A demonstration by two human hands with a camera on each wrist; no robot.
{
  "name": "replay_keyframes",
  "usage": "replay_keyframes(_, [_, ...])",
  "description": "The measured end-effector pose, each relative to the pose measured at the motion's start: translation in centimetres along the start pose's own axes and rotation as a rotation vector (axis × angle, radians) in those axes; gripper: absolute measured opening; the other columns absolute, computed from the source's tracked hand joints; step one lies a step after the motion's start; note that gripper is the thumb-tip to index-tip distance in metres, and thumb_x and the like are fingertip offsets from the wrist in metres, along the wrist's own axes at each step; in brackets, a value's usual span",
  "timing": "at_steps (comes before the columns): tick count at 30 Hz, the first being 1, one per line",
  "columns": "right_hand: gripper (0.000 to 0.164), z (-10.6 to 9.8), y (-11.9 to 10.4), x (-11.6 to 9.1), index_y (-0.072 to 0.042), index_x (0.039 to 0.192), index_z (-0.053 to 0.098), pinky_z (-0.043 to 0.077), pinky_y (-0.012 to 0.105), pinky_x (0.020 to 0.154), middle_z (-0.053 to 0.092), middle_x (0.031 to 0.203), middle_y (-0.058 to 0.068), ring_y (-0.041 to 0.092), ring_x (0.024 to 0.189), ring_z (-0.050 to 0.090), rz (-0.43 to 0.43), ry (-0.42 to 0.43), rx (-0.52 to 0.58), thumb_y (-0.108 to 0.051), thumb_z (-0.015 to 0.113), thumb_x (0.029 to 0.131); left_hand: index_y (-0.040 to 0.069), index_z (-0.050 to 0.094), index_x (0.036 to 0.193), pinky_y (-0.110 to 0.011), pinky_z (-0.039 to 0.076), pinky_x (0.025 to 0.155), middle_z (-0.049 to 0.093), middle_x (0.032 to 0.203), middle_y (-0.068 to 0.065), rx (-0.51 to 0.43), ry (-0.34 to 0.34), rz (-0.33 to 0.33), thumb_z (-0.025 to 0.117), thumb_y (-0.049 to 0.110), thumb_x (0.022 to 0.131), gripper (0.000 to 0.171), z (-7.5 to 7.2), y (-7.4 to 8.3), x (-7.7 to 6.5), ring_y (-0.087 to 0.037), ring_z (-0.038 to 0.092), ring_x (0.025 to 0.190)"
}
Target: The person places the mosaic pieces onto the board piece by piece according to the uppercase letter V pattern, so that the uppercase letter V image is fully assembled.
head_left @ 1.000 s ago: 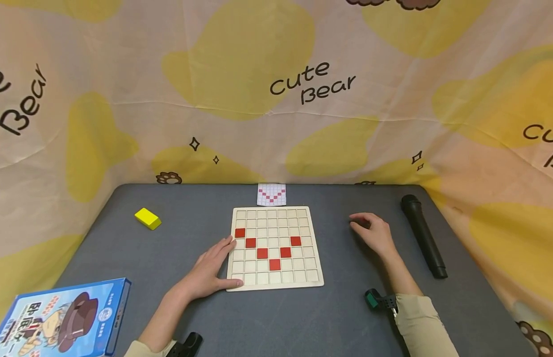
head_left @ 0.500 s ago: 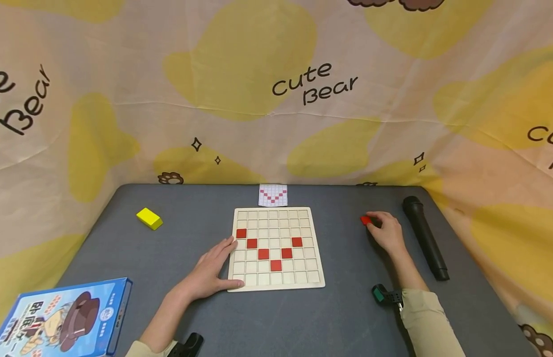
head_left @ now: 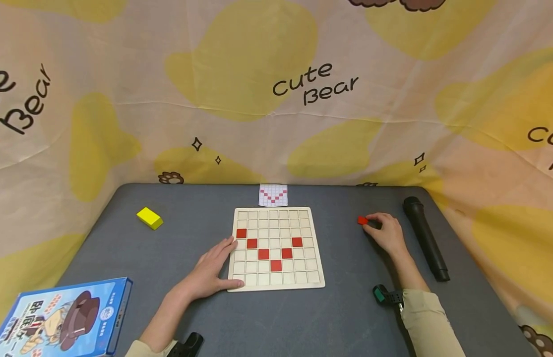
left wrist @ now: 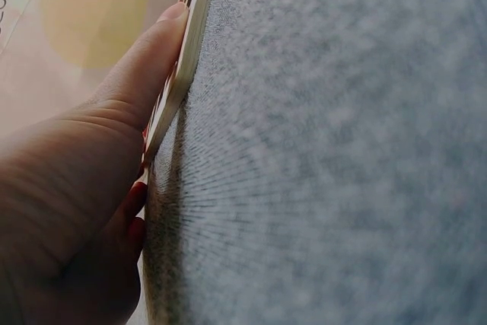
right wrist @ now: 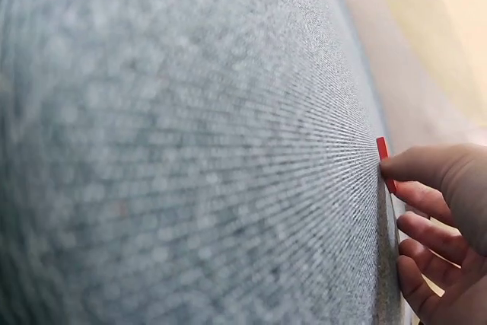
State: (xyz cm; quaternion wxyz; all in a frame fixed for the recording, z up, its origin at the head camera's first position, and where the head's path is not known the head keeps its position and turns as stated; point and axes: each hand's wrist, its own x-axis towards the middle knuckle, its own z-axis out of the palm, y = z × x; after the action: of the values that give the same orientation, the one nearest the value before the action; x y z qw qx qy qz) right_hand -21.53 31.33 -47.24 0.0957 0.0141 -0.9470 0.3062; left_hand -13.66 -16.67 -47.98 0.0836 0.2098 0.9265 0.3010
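Note:
A cream gridded board (head_left: 244,273) lies mid-table, with several red squares set in it forming a V whose right arm is shorter. My left hand (head_left: 208,270) rests along the board's left edge, fingers fairly straight, thumb over the near left corner; the left wrist view shows that thumb (left wrist: 152,58) lying on the board's rim. To the right of the board, my right hand (head_left: 385,233) pinches a small flat red tile (head_left: 362,220) by its right end. In the right wrist view, thumb and index finger meet at the red tile (right wrist: 382,148), low at the grey tabletop.
Behind the board stands a small pattern card (head_left: 273,195) with a full pink V. A yellow block (head_left: 149,218) sits at the back left and a blue illustrated box (head_left: 66,317) at the near left. A black microphone (head_left: 425,238) lies right of my right hand.
My right hand has shifted right, and the red tile, hidden at first, has come into view at its fingertips, then slid slightly left. My left hand and the board have stayed put.

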Motion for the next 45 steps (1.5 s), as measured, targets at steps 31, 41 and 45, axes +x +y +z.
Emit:
replay_keyframes(31, [0.027,5.4,-7.8,-0.5,-0.008,0.103,0.072,0.039,0.051,0.093,0.067,0.111,0.012,0.033,0.105,0.054,-0.151,-0.099,0.119,-0.023,0.079,0.082,0.005,0.032,0.152,-0.063,0.023,0.106,0.024,0.159,-0.012,-0.002,0.01,0.005,0.076,0.056,0.078,0.1,0.0,-0.2,0.2,-0.037,0.022,0.144])
replay_keyframes(41, [0.025,6.8,-9.4,-0.5,-0.01,0.103,0.073,0.039,0.052,0.097,0.066,0.112,0.01,0.031,0.11,0.054,-0.234,-0.158,0.107,-0.021,0.08,0.081,0.004,0.032,0.152,-0.063,0.023,0.107,0.024,0.159,-0.013,-0.003,0.005,0.002,0.076,0.056,0.077,0.101,0.0,-0.2,0.4,-0.037,0.021,0.144])
replay_keyframes(45, [0.026,6.9,-9.6,-0.5,-0.009,0.105,0.073,0.039,0.052,0.097,0.066,0.114,0.011,0.031,0.11,0.054,-0.242,-0.168,0.108,-0.02,0.079,0.082,0.004,0.032,0.151,-0.063,0.023,0.107,0.024,0.159,-0.013,-0.004,0.004,0.0,0.076,0.056,0.077,0.1,0.1,-0.3,0.4,-0.037,0.021,0.144])
